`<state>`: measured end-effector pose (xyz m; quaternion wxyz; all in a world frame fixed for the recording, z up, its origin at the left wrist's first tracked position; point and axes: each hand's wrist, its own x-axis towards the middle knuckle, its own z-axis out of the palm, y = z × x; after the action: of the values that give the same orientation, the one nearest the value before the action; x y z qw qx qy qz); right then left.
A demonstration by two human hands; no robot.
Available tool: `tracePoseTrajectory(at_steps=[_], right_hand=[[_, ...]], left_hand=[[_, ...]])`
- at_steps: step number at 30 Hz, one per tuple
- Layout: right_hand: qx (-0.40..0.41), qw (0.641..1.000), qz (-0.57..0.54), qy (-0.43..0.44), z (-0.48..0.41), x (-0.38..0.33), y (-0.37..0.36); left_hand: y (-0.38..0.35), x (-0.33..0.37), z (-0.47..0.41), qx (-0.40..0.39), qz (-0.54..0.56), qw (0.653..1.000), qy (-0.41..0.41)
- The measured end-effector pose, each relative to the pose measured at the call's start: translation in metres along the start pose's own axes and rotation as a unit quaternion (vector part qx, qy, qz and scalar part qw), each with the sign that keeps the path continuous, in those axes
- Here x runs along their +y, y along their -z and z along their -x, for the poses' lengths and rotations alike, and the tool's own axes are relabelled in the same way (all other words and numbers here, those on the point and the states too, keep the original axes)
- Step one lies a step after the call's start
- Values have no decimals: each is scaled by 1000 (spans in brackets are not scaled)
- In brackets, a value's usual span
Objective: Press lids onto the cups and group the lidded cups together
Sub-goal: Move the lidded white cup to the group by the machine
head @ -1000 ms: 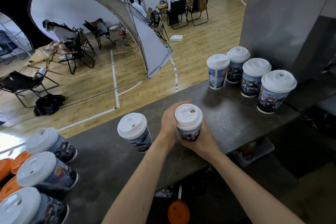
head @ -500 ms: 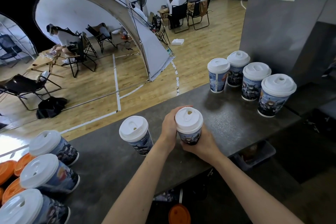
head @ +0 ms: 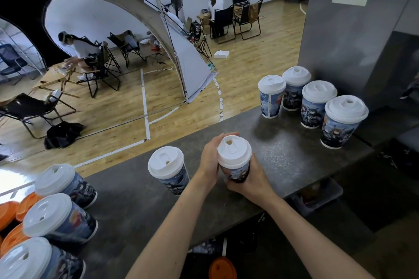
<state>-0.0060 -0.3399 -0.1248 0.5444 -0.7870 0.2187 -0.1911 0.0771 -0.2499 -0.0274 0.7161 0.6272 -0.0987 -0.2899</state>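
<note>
We hold one cup (head: 237,172) in both hands near the middle of the dark counter (head: 283,154), close to its near edge. Our left hand (head: 210,161) curls round the cup's left and far side, fingertips showing just past the rim of its white lid (head: 234,152). Our right hand (head: 251,184) wraps the lower body from the near right. The lid sits on the cup, sip hole toward the far side; whether the base touches the counter we cannot tell.

Just left of our left wrist stands a second lidded cup (head: 169,170), apart from the held one. Four more lidded cups (head: 314,107) stand grouped at the right end, beside a grey box (head: 353,29). Three lidded cups (head: 61,217) stand at the left end, with orange lids (head: 9,210) beside them — and another orange lid (head: 222,268) shows below the counter, between our forearms.
</note>
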Motion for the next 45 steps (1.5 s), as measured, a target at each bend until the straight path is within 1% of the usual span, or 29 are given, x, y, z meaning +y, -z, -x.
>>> tracePoseTrajectory(at_steps=[1,5,8,11,14,16,18,20,22,24,25,26,27,29,32,34,36,39,41,43,45], right_hand=[[-1,1000,3,7,0,0,0],[7,1000,-15,22,3,-4,0],[9,999,-34,17,4,-2,2],[31,998,-47,21,4,1,2],[66,996,-47,19,1,2,3],[68,996,-48,20,0,2,4],[56,997,-51,14,1,2,4],[62,997,-43,7,1,1,2],[82,996,-25,23,0,2,0],[95,995,-9,41,-2,3,-1],[94,995,-6,45,-2,3,-1],[90,995,-7,48,-3,2,-1],[87,995,-8,51,-3,2,0],[85,995,-10,48,-3,1,-1],[84,995,-27,35,-1,-2,-2],[84,995,-41,31,1,-2,-2],[88,994,-52,33,1,-1,0],[109,991,-67,44,5,0,-1],[135,988,-63,51,13,-2,-2],[178,981,-30,66,25,-5,-4],[203,974,-8,99,42,-11,-11]], left_hand=[[0,0,0,14,-3,1000,-9],[-9,-9,6,119,18,991,-56],[-14,-15,5,162,17,983,-88],[-16,-17,8,145,-2,986,-88],[-2,-32,29,101,-79,987,-92],[11,-48,56,93,-155,973,-143],[26,-65,85,113,-218,946,-211],[45,-81,108,168,-237,922,-256],[67,-91,118,259,-213,905,-263],[90,-96,117,352,-194,886,-232],[101,-95,113,383,-191,880,-206],[110,-92,107,393,-194,880,-182],[118,-90,100,383,-199,887,-165],[129,-84,82,337,-206,907,-148],[134,-76,53,266,-204,929,-157],[132,-73,40,237,-226,931,-159],[128,-71,36,223,-256,926,-167],[129,-76,42,199,-252,930,-177],[132,-81,49,192,-242,934,-181],[132,-84,57,191,-236,935,-185],[131,-86,63,189,-231,936,-188]])
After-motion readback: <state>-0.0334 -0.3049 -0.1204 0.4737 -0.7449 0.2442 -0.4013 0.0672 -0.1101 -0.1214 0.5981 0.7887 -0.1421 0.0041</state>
